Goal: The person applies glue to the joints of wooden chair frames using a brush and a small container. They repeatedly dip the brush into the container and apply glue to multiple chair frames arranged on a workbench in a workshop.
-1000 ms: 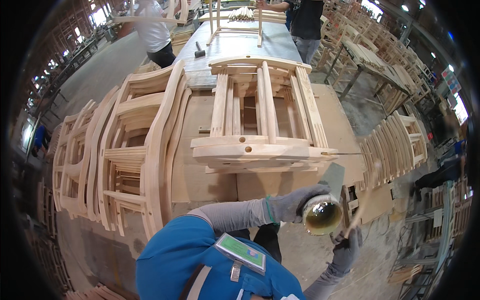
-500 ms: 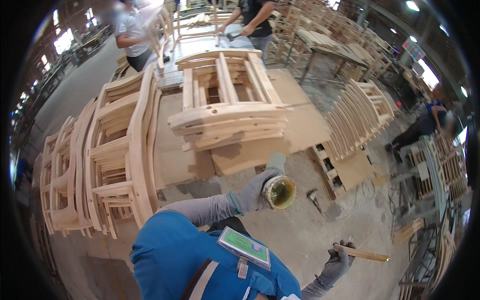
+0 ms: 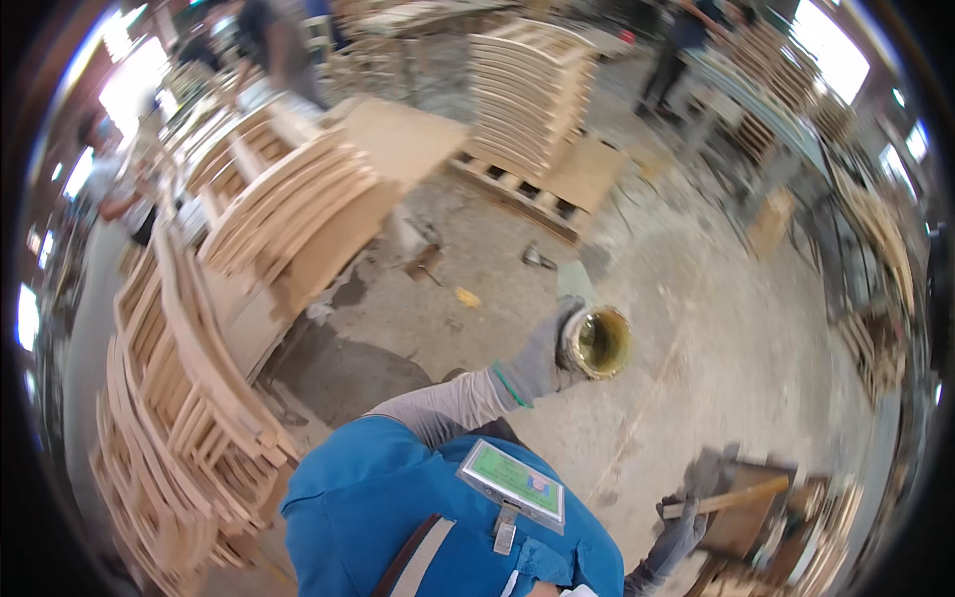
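yellow-rimmed pot (image 3: 595, 343) gripped in left hand (image 3: 547, 360); wooden stick (image 3: 741, 496) clasped in right hand (image 3: 680, 531); view has swung off stacked chair frames (image 3: 303, 197), likely beyond reach.

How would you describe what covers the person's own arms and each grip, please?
The left grip wears a grey glove, with a thin green band at the wrist; a grey sleeve covers the forearm below a blue garment. The right grip has a similar grey glove. No cables show on either arm.
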Demonstrator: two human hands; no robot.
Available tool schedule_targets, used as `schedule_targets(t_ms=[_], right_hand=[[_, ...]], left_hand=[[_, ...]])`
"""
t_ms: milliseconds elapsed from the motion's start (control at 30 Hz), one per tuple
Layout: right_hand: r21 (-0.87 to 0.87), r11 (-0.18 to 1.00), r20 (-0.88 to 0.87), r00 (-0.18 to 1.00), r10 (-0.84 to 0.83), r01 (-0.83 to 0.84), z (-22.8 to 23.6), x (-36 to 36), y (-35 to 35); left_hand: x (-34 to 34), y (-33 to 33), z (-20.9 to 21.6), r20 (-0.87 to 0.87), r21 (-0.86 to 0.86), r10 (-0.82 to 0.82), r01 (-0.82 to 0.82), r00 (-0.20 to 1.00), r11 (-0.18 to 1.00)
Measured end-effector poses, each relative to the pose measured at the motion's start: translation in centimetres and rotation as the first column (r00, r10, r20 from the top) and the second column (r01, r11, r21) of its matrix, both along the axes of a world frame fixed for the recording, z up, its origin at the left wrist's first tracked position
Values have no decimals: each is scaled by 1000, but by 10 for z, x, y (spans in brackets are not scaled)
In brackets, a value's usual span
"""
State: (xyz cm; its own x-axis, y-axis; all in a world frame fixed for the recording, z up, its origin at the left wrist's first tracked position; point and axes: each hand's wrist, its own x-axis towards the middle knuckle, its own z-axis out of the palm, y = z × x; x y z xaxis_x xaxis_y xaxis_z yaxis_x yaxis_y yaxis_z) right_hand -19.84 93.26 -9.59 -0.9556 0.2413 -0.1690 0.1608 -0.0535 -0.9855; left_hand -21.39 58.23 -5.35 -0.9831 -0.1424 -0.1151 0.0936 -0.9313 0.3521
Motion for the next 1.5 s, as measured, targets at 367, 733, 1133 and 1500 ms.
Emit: schedule_targets(t_ms=[367,733,1133,1500], right_hand=[[-95,935,40,940,-339,341,-25,31,130],[-131,647,57,657,-752,751,-6,-91,291],[-413,363,-10,394,-919,835,11,-199,452],[-280,636,-59,648,-759,720,-12,-308,659]], left_hand=[[-127,209,-16,143,-307,-459,481,877,821],[-319,426,-55,178,87,-833,835,523,543],[-481,601,-27,209,109,-894,899,395,423],[-528,641,-64,237,-674,-471,493,850,551]])
